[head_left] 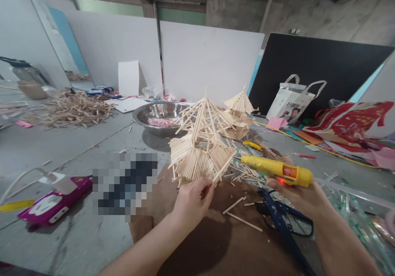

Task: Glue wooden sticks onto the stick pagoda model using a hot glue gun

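A pagoda model made of thin wooden sticks (203, 156) stands in the middle, with an open-framed spire above a stick-covered lower roof. My left hand (193, 199) is at the roof's near edge, thumb and finger pinched on a thin wooden stick (222, 169) that lies along the right ridge. In my right hand (296, 189) is a yellow hot glue gun (268, 165) with a red light glowing. Its nozzle points left, close to the roof's right corner. Under the model lies a brown board (197, 243), with loose sticks on it.
A second stick pagoda (239, 111) stands behind, beside a metal basin (145, 117). Eyeglasses with blue temples (277, 218) lie near my right wrist. A yellow utility knife (253, 145) is further back. A purple power strip (58, 202) and a stick pile (80, 109) sit left.
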Demonstrator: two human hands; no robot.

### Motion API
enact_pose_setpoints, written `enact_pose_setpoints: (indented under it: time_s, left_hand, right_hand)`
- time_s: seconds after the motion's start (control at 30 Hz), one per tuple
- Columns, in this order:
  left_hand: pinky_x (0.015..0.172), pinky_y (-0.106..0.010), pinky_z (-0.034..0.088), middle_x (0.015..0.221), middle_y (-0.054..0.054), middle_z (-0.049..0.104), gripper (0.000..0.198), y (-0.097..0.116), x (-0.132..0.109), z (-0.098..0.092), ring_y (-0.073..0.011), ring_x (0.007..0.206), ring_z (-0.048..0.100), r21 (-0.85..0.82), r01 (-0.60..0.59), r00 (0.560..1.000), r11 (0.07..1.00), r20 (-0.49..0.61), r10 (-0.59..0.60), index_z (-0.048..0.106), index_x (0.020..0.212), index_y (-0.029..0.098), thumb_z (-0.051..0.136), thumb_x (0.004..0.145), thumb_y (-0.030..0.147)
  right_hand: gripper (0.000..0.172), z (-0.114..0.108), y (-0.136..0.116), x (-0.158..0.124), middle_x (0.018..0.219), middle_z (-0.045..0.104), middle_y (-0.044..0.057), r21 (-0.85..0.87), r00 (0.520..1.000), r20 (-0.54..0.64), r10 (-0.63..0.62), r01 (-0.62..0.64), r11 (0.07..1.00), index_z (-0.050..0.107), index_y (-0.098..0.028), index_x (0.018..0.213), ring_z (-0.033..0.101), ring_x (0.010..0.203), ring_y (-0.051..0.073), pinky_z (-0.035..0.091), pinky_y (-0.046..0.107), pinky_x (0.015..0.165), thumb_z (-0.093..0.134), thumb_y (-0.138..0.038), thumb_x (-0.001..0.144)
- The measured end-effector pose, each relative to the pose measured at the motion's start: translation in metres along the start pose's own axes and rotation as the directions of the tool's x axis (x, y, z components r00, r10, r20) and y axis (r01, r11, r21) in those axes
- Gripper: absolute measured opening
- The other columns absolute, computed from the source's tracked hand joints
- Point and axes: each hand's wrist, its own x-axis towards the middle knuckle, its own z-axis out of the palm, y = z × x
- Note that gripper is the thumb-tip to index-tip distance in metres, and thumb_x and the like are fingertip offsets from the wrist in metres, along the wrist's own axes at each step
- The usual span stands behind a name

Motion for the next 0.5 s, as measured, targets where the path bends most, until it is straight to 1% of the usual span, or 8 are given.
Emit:
enact_pose_setpoints:
  time_s: [0.17,0.27,0.5]
  left_hand:
    - [0.046,-0.014,0.037,0.049,0.003,0.055,0.015,0.0009,0.0007,-0.0004,-0.0051,0.041,0.048,-0.013,0.005,1.000,1.000,-0.014,-0.005,0.057,0.064,0.016,0.048,0.074,0.020]
    - [0.045,-0.014,0.036,0.048,0.003,0.055,0.015,0.0016,0.0005,-0.0008,-0.0050,0.041,0.047,-0.027,0.007,1.000,1.000,-0.014,-0.007,0.057,0.063,0.016,0.047,0.074,0.020]
    - [0.046,-0.015,0.037,0.051,0.003,0.057,0.016,0.0019,0.0006,-0.0010,-0.0057,0.043,0.049,-0.012,0.005,1.000,1.000,-0.015,-0.005,0.057,0.064,0.016,0.046,0.075,0.020]
  right_hand:
    - [0.036,0.0019,-0.0014,-0.0008,0.066,0.065,0.003,0.016,1.000,0.015,0.018,-0.019,1.000,0.061,-0.020,0.069,0.062,0.063,0.021,0.054,0.028,0.056,0.074,-0.042,0.044]
    - [0.035,0.0027,-0.0026,-0.0010,0.066,0.065,0.003,0.017,1.000,0.019,0.018,-0.018,1.000,0.061,-0.020,0.070,0.062,0.062,0.020,0.055,0.028,0.055,0.073,-0.041,0.046]
    - [0.036,-0.0020,0.0000,0.0025,0.072,0.066,0.003,-0.061,1.000,-0.014,0.010,-0.011,0.998,0.063,-0.020,0.075,0.063,0.070,0.022,0.055,0.030,0.062,0.072,-0.042,0.048]
